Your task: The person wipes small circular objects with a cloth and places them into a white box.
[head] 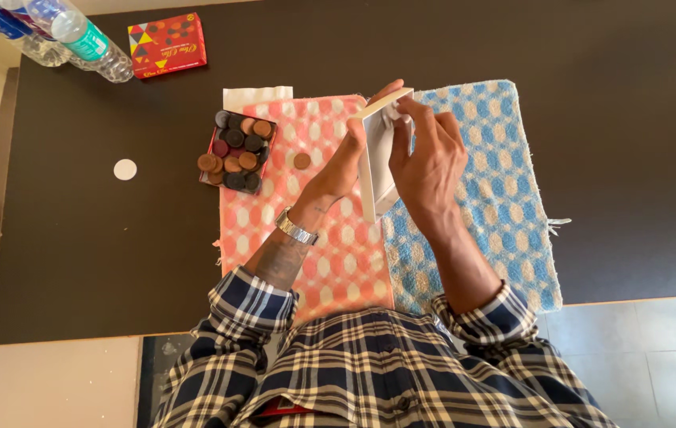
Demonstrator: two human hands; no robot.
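My left hand and right hand both grip a white board, lifted on edge above the seam between the pink towel and blue towel (mid-surface). Toward the surface's far left corner sit a tray of round discs, one loose disc, and a red box.

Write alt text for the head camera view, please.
Both hands, left hand and right hand, hold a white flat box upright over pink and blue towels on a dark table. A tray of round game discs sits left.
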